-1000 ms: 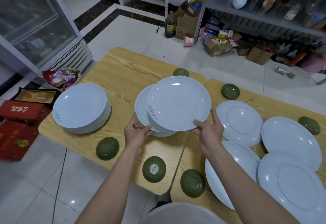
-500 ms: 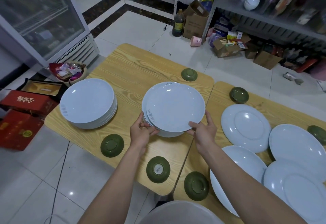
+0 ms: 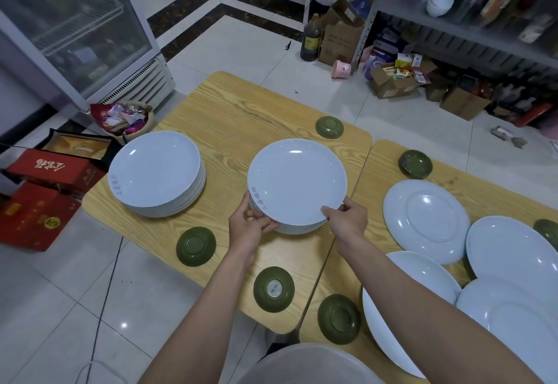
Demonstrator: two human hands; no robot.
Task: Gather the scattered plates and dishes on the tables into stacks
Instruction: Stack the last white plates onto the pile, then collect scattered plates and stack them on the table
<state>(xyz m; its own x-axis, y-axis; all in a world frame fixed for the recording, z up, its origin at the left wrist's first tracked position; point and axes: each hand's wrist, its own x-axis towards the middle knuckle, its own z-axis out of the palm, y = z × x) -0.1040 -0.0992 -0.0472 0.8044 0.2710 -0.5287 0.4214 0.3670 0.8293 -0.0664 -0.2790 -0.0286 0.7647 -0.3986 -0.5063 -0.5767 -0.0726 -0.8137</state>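
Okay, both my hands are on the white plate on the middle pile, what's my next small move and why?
Probably loosen your grip and draw both hands back. The top plate looks level and lined up on the small stack beneath, and the left hand and right hand only pinch its near rim. A loose plate on the right table waits to be gathered.

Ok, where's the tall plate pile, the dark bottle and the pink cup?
tall plate pile (image 3: 154,169): head view, top plate's middle.
dark bottle (image 3: 311,40): head view, its body.
pink cup (image 3: 340,69): head view, its side.
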